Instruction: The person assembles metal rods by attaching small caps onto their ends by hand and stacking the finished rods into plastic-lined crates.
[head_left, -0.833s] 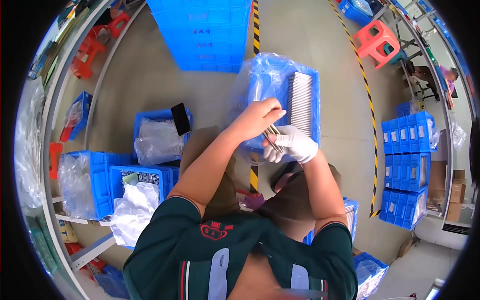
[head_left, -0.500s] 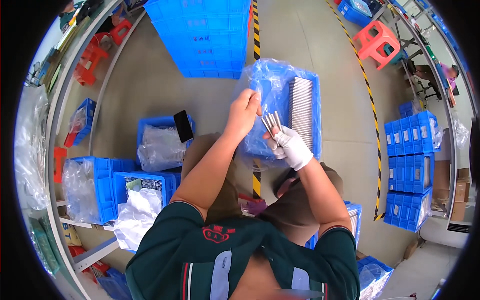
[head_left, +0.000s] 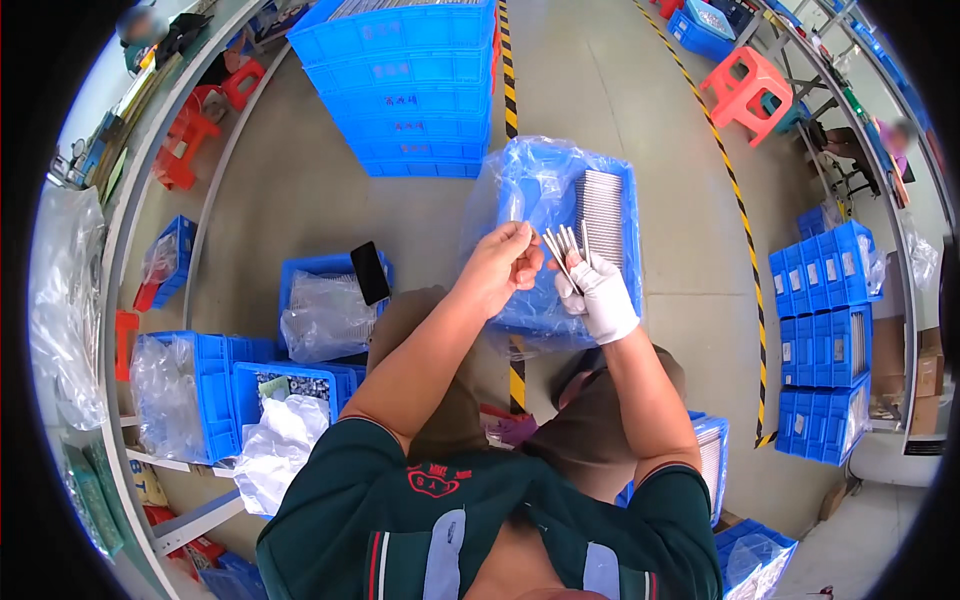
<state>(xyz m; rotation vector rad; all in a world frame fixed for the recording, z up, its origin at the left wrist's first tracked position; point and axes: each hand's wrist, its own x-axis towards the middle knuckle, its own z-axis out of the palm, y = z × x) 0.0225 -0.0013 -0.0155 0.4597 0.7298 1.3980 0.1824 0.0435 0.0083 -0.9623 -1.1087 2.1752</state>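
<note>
I have the gloved right hand (head_left: 606,303) in view, its fingers wrapped round the lower ends of several fanned thin metal rods (head_left: 562,246), held over the blue plastic crate (head_left: 633,235). The bare left hand (head_left: 501,268) sits just beside their tips, fingers curled inward; I can't tell whether they pinch anything. I'd judge the work partway: a long row of slim pieces (head_left: 600,212) lines the crate's right side, while the rods in hand lie outside that row.
</note>
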